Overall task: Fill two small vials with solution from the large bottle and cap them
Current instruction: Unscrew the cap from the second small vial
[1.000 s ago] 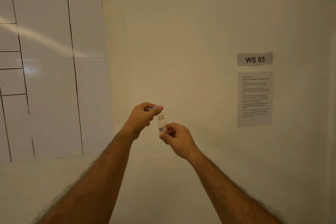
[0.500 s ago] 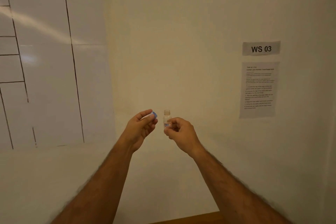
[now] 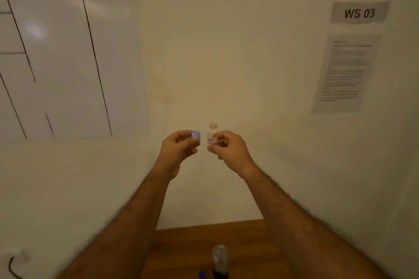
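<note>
My right hand (image 3: pixel 229 148) pinches a small clear vial (image 3: pixel 212 134) with a red-edged label, held upright and uncapped in front of the wall. My left hand (image 3: pixel 178 149) holds a small blue cap (image 3: pixel 196 135) between thumb and fingers, a short gap to the left of the vial. Low in the view, the large bottle (image 3: pixel 220 260) stands on the wooden table (image 3: pixel 181 247), blurred, with dark contents at its base. A blue object (image 3: pixel 202 275) shows at the bottom edge beside it; what it is I cannot tell.
A cream wall fills the view. A whiteboard sheet with black lines (image 3: pixel 68 52) hangs on the left. A "WS 03" sign (image 3: pixel 359 13) and a printed instruction sheet (image 3: pixel 345 72) hang on the right. A dark cable (image 3: pixel 12 267) shows at the lower left.
The cap has come off the vial and my left hand has drawn it away to the left. The view has tilted down, bringing the table and the large bottle into sight.
</note>
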